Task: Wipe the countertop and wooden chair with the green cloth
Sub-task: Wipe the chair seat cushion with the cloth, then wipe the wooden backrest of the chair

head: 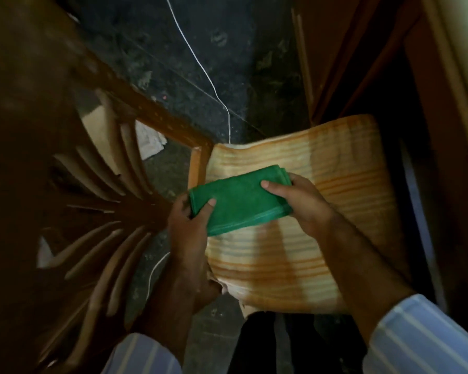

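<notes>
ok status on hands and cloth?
Left hand and right hand both gripping folded green cloth. Cloth held over orange striped towel. Wooden chair at left, untouched.

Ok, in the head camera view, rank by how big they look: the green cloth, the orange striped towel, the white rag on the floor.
1. orange striped towel, draped and by far the largest.
2. green cloth, folded, held by the left hand and right hand.
3. white rag, smallest, though it lies farther away and partly behind the chair, so its true size is unsure.
</notes>
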`<state>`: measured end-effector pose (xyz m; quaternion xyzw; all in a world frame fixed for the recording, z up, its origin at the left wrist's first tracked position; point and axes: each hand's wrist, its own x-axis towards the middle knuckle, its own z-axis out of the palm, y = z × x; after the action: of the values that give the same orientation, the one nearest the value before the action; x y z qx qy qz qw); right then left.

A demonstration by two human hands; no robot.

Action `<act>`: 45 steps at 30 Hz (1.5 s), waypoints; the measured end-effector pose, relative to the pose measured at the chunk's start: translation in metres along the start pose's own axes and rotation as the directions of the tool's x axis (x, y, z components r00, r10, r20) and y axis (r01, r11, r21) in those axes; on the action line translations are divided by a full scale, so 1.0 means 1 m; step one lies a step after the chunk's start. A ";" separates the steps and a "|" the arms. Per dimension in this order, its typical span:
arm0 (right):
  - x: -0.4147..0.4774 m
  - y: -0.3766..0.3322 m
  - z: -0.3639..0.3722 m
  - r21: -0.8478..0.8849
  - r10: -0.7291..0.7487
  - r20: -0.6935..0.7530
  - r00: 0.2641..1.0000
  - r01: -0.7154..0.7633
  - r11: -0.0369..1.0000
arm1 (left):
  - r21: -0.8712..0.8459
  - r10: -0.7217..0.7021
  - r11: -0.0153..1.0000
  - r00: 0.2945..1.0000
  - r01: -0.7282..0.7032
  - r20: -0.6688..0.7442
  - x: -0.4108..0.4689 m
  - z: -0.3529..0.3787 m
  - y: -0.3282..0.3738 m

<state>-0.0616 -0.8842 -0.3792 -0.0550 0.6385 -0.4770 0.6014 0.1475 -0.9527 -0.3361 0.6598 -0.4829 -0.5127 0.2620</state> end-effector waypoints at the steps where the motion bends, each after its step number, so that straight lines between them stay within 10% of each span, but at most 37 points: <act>1: -0.004 -0.011 0.008 0.044 -0.016 0.011 1.000 0.016 0.999 | -0.032 0.009 0.999 1.000 -0.010 -0.002 -0.004 -0.007 0.017; 6: -0.030 -0.065 0.061 0.297 -0.082 0.218 0.973 0.014 0.955 | -0.039 0.258 0.965 0.964 -0.260 -0.063 -0.034 -0.059 0.125; 11: -0.061 -0.091 0.134 0.332 -0.082 0.370 0.925 -0.049 0.942 | 0.443 0.618 0.740 0.771 -0.506 -0.151 -0.056 -0.119 0.204; 16: -0.082 -0.106 0.197 0.134 -0.247 0.086 0.965 0.234 0.963 | 0.625 0.717 0.573 0.693 -0.530 -0.070 -0.032 -0.162 0.247; 18: -0.096 -0.106 0.215 -0.220 -0.576 -0.071 0.815 0.550 0.806 | 0.664 0.735 0.519 0.678 -0.538 -0.025 -0.025 -0.173 0.255; 21: -0.118 -0.092 0.246 -0.338 -0.768 0.269 0.582 0.803 0.491 | 0.719 0.739 0.457 0.674 -0.523 0.020 -0.020 -0.179 0.253; 23: -0.125 -0.081 0.265 -0.303 -0.741 0.392 0.544 0.838 0.454 | 0.746 0.744 0.429 0.668 -0.510 0.029 -0.019 -0.182 0.247; 32: -0.088 -0.095 0.288 -0.254 -0.787 0.293 0.543 0.838 0.484 | 0.696 0.546 0.495 0.809 -0.520 0.216 -0.055 -0.196 0.202; 39: -0.027 -0.133 0.299 -0.293 -0.865 0.139 0.483 0.854 0.430 | 0.709 0.509 0.377 0.773 -0.596 0.379 -0.009 -0.173 0.239; 45: 0.023 -0.086 0.267 -0.280 -0.602 0.044 0.798 0.588 0.759 | 0.733 0.489 0.352 0.782 -0.583 0.387 0.008 -0.161 0.250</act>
<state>0.1082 -1.0904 -0.2903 -0.3274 0.6631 -0.5491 0.3892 0.2051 -1.0833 -0.0746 0.4802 -0.8639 -0.1431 0.0503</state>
